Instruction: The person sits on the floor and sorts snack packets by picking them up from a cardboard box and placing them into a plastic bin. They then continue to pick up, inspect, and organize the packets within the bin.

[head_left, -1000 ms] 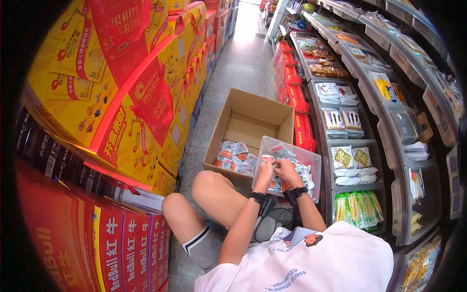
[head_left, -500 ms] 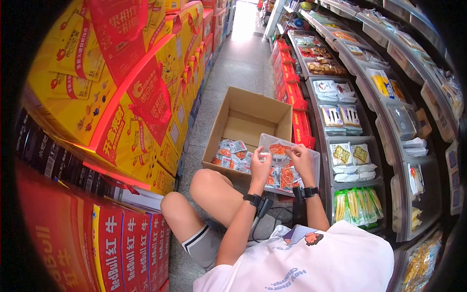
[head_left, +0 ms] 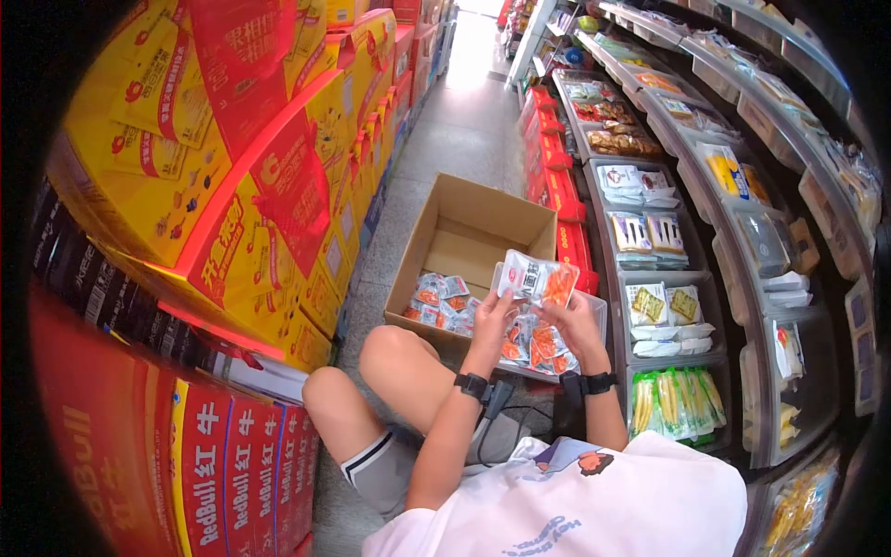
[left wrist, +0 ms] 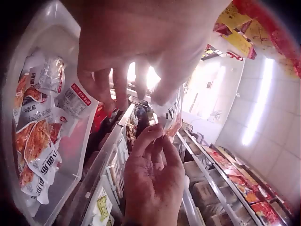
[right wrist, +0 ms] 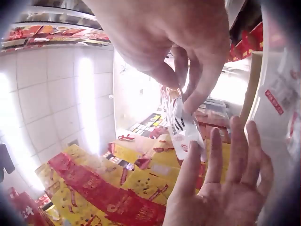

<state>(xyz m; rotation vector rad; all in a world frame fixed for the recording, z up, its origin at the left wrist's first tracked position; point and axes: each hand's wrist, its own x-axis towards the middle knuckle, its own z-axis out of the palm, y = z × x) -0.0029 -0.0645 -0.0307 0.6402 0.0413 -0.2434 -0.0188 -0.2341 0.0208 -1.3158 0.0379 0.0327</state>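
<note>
A white and orange foil snack packet (head_left: 536,281) with dark lettering is held up over a clear plastic tub (head_left: 601,317). My left hand (head_left: 491,327) holds its near left corner between thumb and forefinger, the other fingers spread out (right wrist: 235,155). At its other end, my right hand (head_left: 574,327) pinches it, as the right wrist view also shows (right wrist: 188,70). Similar packets (left wrist: 40,146) lie in the tub below the hands. More of them (head_left: 436,299) lie at the near end of an open cardboard box (head_left: 492,204) beyond the knees.
Stacked yellow and red cartons (head_left: 269,223) and Red Bull cases (head_left: 243,464) line the left side. On the right, tiered shelves hold bins of packaged snacks (head_left: 682,399). Red boxes (head_left: 561,190) stand along the shelf's foot. A tiled aisle (head_left: 473,121) runs ahead.
Both hands were down among the packets in the tub. They have come up with one packet, which is now raised and tilted to show its printed face.
</note>
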